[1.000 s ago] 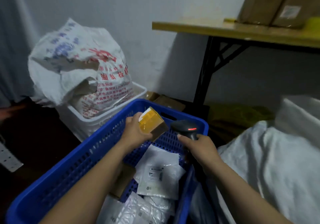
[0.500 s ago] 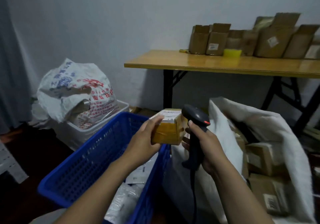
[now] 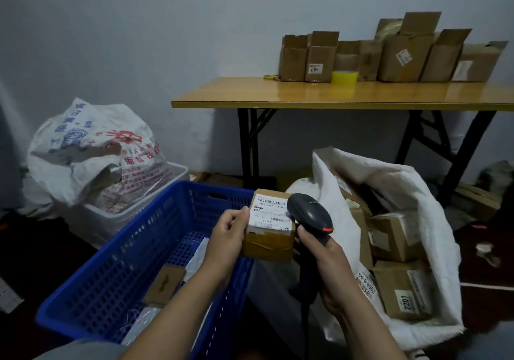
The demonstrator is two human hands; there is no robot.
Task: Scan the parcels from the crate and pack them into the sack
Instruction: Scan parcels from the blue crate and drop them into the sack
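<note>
Parcel (image 3: 268, 237) clamped in my left grip (image 3: 226, 234), label (image 3: 271, 215) up, over crate (image 3: 116, 262) right rim. My right grip (image 3: 319, 251) curled round barcode scanner (image 3: 310, 215), head just right of label. Sack (image 3: 417, 193) mouth gapes further right, so I judge parcel goes rightward next.

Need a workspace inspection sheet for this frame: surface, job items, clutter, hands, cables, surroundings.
Surface: dark floor; the job's things stand on it.
Job's things: blue crate with loose parcels inside; white sack open, packed cartons in it; labelled parcel held up between crate and sack, scanner at its label.
Clutter: printed sack in a white bin; open boxes and yellow tape roll on the table.
Grippers: left hand grips the labelled parcel; right hand grips the scanner's handle.
Cables: scanner cable hangs down from the handle.
Surroundings: plain pale wall.
</note>
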